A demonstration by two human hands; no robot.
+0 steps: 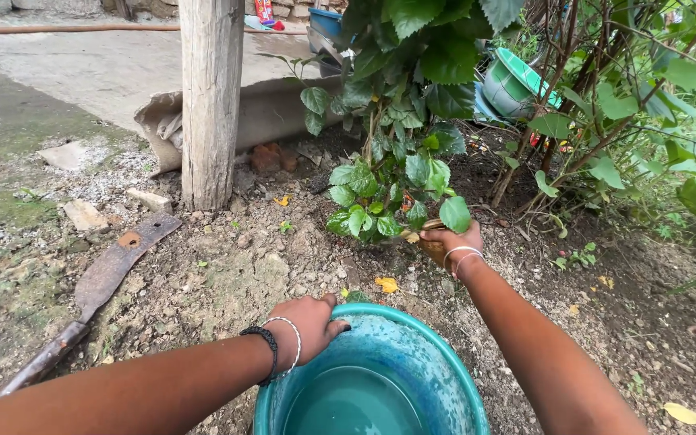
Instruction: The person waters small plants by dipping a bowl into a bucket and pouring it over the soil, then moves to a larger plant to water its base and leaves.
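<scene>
**Basin steadied at the near edge of the bed while the other hand tips something at the shrub's foot**

The left hand (pixel 309 326) rests on the far-left rim of a teal plastic basin (pixel 445 366) that sits on bare soil at the bottom edge of the view, with water (pixel 356 407) pooled in its bottom. The fingers curl over the rim, thumb inside, gripping the basin itself. Two bracelets, one dark and one pale, sit at that wrist.

The right hand (pixel 450 239) reaches forward to the base of a leafy shrub (pixel 400 173), closed around a small brownish object (pixel 431 227); leaves hide most of it, so it may be a cup or scoop, but I cannot say for sure. It is held low, just above the soil at the stem.

A wooden post (pixel 209 101) stands at the left of the shrub, and a rusted flat blade (pixel 102 278) lies on the ground near the left edge.

Risks as I judge them: the basin stands on uneven, stony earth, and a pull on one side of its rim could rock it and slop water out. The low leaves crowd the right hand, so a quick withdrawal could snap a stem. The blade lies close enough to the left forearm to be brushed if that arm swings outward.
</scene>
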